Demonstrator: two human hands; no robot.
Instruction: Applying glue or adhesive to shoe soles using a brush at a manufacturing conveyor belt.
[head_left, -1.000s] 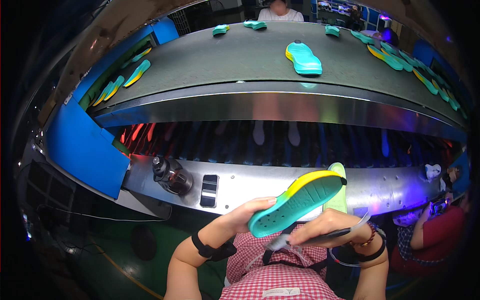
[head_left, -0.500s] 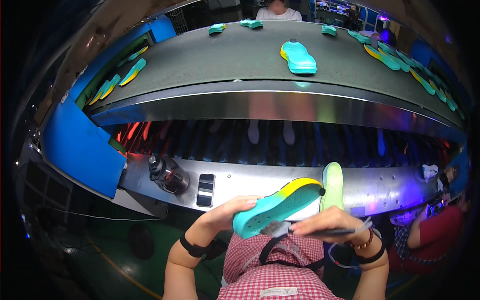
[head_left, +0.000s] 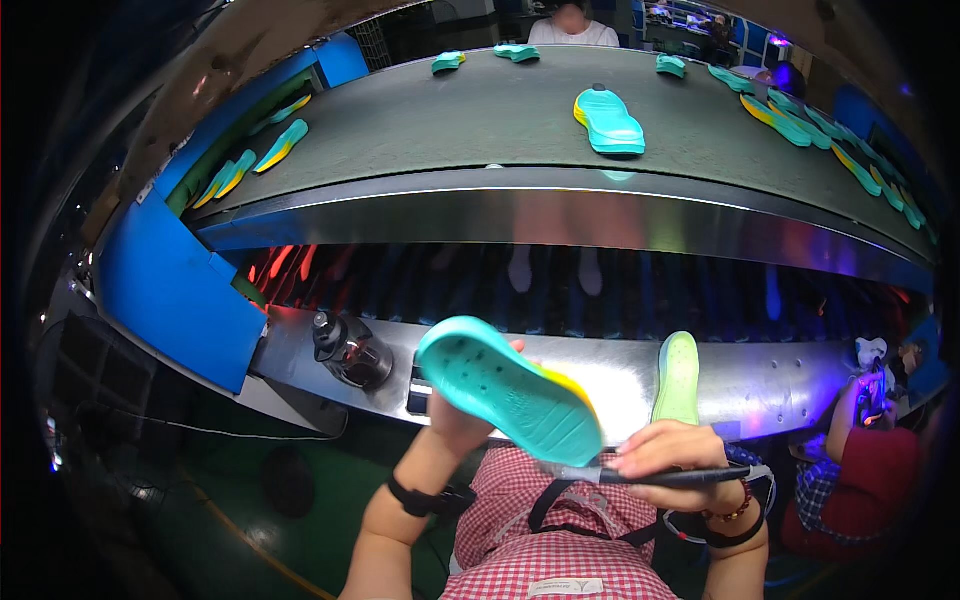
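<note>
Since the earlier frame, the turquoise sole (head_left: 505,390) has been swinging round and rising: its rounded, hole-dotted end is now pointing up and to the left, while its other end is dropping toward the right hand (head_left: 680,452). The brush (head_left: 588,474) has been levelling out, and its head is now lying by that lower end.

The left hand (head_left: 460,425) is gripping the sole from behind and below, with its palm mostly hidden and a fingertip showing past the far edge. The sole is hanging in the air in front of the metal ledge (head_left: 770,385), tilted, with its patterned face turning toward the wearer and a yellow band running along its right side.

The right hand is closing around the brush's black handle, its fingers bunching over the top and the handle sticking out beyond them to the right. The brush's pale head is pointing left; whether it is touching the sole, I cannot tell.

On the ledge, a pale green sole (head_left: 677,378) is lying just beyond the right hand. A dark bottle (head_left: 355,352) is standing to the left, and a phone-like device (head_left: 418,395) is lying partly behind the held sole. Further off, a turquoise and yellow piece (head_left: 610,122) is resting on the dark belt (head_left: 420,120), with more pieces lying toward both ends.
</note>
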